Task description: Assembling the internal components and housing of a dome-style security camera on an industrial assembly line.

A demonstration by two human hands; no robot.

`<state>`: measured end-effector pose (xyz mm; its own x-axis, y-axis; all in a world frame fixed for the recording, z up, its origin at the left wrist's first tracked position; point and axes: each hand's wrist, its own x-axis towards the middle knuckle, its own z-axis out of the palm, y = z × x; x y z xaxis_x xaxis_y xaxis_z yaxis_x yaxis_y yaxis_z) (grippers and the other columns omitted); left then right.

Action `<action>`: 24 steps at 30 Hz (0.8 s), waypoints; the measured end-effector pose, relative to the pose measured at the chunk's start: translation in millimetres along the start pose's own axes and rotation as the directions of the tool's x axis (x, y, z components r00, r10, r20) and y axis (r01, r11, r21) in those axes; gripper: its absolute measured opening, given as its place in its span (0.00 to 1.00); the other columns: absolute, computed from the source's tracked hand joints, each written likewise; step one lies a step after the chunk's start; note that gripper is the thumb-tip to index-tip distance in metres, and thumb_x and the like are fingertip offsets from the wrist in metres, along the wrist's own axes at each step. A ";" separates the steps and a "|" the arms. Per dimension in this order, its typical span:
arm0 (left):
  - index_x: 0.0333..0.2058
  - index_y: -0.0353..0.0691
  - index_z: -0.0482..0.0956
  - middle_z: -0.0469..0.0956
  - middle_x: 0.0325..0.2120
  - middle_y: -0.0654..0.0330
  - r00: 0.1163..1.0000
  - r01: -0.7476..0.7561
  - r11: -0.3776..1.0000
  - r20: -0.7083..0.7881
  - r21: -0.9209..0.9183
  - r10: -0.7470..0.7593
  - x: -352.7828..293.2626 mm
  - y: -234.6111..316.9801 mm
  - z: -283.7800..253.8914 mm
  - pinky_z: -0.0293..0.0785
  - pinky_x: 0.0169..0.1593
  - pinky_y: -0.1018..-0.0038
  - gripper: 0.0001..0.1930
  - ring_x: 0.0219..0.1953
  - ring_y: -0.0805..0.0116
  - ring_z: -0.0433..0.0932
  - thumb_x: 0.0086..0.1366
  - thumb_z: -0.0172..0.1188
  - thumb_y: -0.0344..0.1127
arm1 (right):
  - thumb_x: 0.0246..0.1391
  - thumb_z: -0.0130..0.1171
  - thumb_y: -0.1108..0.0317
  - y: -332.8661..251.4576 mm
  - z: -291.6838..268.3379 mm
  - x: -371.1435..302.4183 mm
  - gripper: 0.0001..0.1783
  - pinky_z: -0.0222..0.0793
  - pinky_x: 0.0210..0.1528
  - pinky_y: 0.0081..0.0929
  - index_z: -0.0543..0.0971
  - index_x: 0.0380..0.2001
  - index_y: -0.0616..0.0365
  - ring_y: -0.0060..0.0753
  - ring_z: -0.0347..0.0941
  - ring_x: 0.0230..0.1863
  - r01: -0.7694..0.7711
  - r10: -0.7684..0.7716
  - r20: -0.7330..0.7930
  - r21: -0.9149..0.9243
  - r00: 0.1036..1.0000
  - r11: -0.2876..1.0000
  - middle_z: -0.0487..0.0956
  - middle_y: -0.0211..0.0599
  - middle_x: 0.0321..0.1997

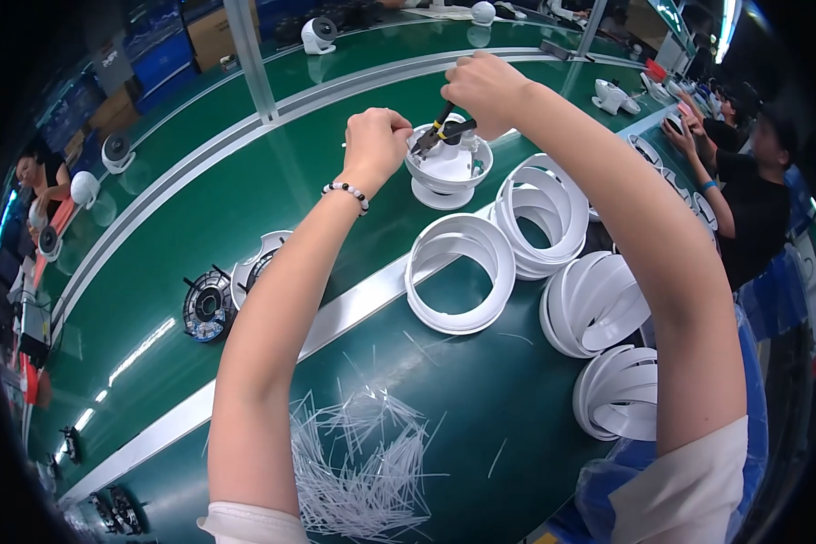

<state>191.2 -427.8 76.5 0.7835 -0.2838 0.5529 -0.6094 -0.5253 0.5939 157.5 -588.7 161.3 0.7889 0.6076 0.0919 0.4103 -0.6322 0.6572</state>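
White housing (450, 183) sits near twelve o'clock, bowl upward. The right hand (488, 91) grips black-and-yellow cutters (431, 138) over it; the left hand (376, 140), at the bowl's ten o'clock, is pinched, on what I cannot tell.

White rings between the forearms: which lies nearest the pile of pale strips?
The leftmost ring, pictured just below the white bowl; other rings lie farther right, away from the strips.
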 end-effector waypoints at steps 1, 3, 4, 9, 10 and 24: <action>0.21 0.37 0.80 0.76 0.20 0.52 1.000 0.001 1.000 0.002 0.000 -0.001 0.5 -1.0 1.3 0.72 0.33 0.71 0.03 0.23 0.59 0.75 0.44 0.59 0.27 | 0.20 0.62 0.71 -0.9 -2.2 0.2 0.12 0.68 0.29 0.29 0.76 0.18 0.58 0.39 0.71 0.28 0.000 0.000 0.001 0.002 1.000 1.000 0.72 0.37 0.21; 0.21 0.37 0.80 0.76 0.19 0.53 0.999 -0.054 0.998 -0.001 0.014 0.054 1.7 -2.5 4.5 0.72 0.32 0.72 0.03 0.22 0.60 0.75 0.44 0.59 0.27 | 0.21 0.62 0.70 -2.4 -6.3 0.5 0.12 0.68 0.30 0.29 0.75 0.18 0.58 0.39 0.71 0.29 -0.072 0.068 0.138 0.020 0.988 0.997 0.72 0.38 0.22; 0.21 0.37 0.80 0.76 0.19 0.53 0.999 -0.053 0.998 0.002 0.014 0.053 2.2 -1.5 6.3 0.72 0.32 0.72 0.03 0.22 0.60 0.75 0.44 0.59 0.27 | 0.21 0.62 0.70 -1.5 -7.0 -1.7 0.12 0.68 0.30 0.29 0.75 0.18 0.58 0.39 0.71 0.29 -0.073 0.069 0.140 0.024 0.988 0.997 0.72 0.38 0.22; 0.20 0.37 0.80 0.76 0.18 0.54 0.998 0.069 0.987 0.002 -0.145 -0.070 6.3 3.1 21.1 0.72 0.31 0.74 0.03 0.21 0.62 0.76 0.44 0.59 0.27 | 0.21 0.62 0.70 4.4 -5.8 -14.0 0.11 0.68 0.31 0.29 0.75 0.17 0.59 0.41 0.71 0.29 -0.136 0.116 0.172 0.110 0.978 0.985 0.73 0.40 0.23; 0.20 0.37 0.80 0.76 0.18 0.54 0.998 0.069 0.987 0.004 -0.148 -0.069 6.6 4.2 23.6 0.72 0.31 0.74 0.03 0.21 0.62 0.76 0.44 0.59 0.27 | 0.21 0.62 0.70 4.4 -7.2 -16.7 0.11 0.68 0.31 0.29 0.75 0.17 0.59 0.41 0.71 0.29 -0.138 0.117 0.175 0.109 0.978 0.984 0.73 0.40 0.23; 0.26 0.33 0.78 0.77 0.20 0.60 0.924 0.382 0.839 0.149 -0.387 -0.352 19.9 22.2 34.0 0.73 0.27 0.84 0.05 0.21 0.78 0.75 0.50 0.58 0.27 | 0.23 0.63 0.65 21.8 29.2 -39.1 0.19 0.67 0.33 0.29 0.76 0.27 0.57 0.38 0.70 0.32 -0.216 0.216 0.014 0.119 0.976 0.969 0.72 0.37 0.27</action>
<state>197.4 -472.4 80.8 0.9565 -0.1968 0.2153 -0.2597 -0.2386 0.9357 148.9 -640.3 150.2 0.8653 0.4500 0.2207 0.2819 -0.8010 0.5282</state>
